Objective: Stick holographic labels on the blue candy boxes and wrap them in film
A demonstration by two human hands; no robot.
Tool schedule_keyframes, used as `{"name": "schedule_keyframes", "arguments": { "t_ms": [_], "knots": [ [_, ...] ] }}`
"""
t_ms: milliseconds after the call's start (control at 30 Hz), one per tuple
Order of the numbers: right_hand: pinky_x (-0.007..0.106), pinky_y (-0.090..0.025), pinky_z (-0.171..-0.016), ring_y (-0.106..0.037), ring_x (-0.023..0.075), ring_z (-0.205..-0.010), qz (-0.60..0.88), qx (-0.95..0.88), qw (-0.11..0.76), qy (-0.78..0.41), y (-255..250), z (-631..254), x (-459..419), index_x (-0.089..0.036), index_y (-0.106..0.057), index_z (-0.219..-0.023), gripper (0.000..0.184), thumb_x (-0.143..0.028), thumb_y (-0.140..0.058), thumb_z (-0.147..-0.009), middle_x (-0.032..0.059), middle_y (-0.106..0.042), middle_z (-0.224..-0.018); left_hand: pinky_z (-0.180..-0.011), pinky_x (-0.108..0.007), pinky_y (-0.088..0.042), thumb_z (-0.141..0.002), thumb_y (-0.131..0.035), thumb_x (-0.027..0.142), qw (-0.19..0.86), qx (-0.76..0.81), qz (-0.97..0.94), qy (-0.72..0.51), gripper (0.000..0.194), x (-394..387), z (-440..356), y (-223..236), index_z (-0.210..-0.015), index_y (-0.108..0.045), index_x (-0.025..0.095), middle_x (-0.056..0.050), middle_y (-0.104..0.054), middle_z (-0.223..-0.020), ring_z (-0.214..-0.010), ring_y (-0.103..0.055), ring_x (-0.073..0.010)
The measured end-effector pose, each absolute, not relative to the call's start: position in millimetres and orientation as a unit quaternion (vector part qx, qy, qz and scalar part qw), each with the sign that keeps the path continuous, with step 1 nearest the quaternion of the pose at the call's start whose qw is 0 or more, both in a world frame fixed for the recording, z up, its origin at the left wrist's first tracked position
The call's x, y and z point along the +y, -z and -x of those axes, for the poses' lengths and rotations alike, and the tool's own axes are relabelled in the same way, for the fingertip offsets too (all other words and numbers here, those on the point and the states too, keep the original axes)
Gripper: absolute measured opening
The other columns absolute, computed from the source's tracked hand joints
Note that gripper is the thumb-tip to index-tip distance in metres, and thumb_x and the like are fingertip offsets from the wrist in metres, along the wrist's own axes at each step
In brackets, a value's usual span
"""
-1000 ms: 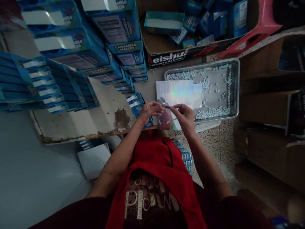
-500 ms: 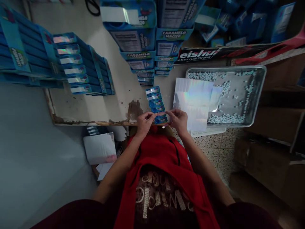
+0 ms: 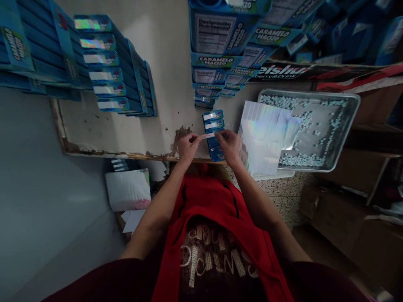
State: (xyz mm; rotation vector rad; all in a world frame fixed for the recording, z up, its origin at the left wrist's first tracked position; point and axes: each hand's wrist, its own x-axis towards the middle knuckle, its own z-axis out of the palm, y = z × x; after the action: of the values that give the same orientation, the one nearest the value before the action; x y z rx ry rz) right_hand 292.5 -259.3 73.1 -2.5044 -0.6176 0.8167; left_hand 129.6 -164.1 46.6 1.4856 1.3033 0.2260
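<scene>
A short row of blue candy boxes (image 3: 214,124) lies near the table's front edge, between my hands. White shiny labels show on the two farthest boxes. My left hand (image 3: 188,147) pinches one end of a narrow pale sticker strip (image 3: 208,136), and my right hand (image 3: 229,146) has its fingers on the other end. The strip is stretched crosswise over the row, just nearer to me than the labelled boxes. Whether it touches a box I cannot tell. My right fingers partly cover the nearer boxes. Silvery sticker sheets (image 3: 262,134) lie to the right of my right hand.
A metal tray (image 3: 333,165) with small pale blue candies sits partly under the sheets. Stacked display boxes (image 3: 217,61) stand beyond the row, with more blue boxes (image 3: 107,75) at left. An open carton (image 3: 283,71) of blue packs is at back right. The table edge (image 3: 126,156) is worn.
Both hands have moved away from my body along the row, carrying the strip from the nearer boxes toward the labelled ones. The camera view has shifted too.
</scene>
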Motion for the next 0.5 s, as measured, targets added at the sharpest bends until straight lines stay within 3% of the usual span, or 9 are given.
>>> {"name": "schedule_keyframes", "arguments": {
  "t_ms": [267, 500],
  "knots": [
    [0.035, -0.044, -0.072, -0.066, 0.0207, -0.074, 0.905, -0.223, 0.21, -0.296, -71.2, -292.5, -257.1, -0.025, -0.082, -0.098, 0.027, -0.05, -0.072, -0.097, 0.0042, -0.075, -0.081, -0.075, -0.029, -0.051, -0.092, -0.074, 0.051, 0.555, 0.545, -0.62, -0.106, 0.029, -164.8, -129.9, -37.6, -0.081, -0.073, 0.023, -0.001, -0.07, -0.071, -0.073, -0.067, -0.019],
    [0.037, -0.046, -0.074, -0.065, 0.0236, -0.077, 0.918, -0.2, 0.209, -0.27, -59.4, -296.6, -256.0, -0.025, -0.074, -0.096, 0.029, -0.053, -0.077, -0.087, 0.0051, -0.075, -0.083, -0.075, -0.028, -0.051, -0.091, -0.071, 0.05, 0.561, 0.557, -0.607, -0.086, 0.027, -167.8, -130.5, -14.5, -0.085, -0.074, 0.024, -0.001, -0.071, -0.076, -0.078, -0.069, -0.0194]
  ]
}}
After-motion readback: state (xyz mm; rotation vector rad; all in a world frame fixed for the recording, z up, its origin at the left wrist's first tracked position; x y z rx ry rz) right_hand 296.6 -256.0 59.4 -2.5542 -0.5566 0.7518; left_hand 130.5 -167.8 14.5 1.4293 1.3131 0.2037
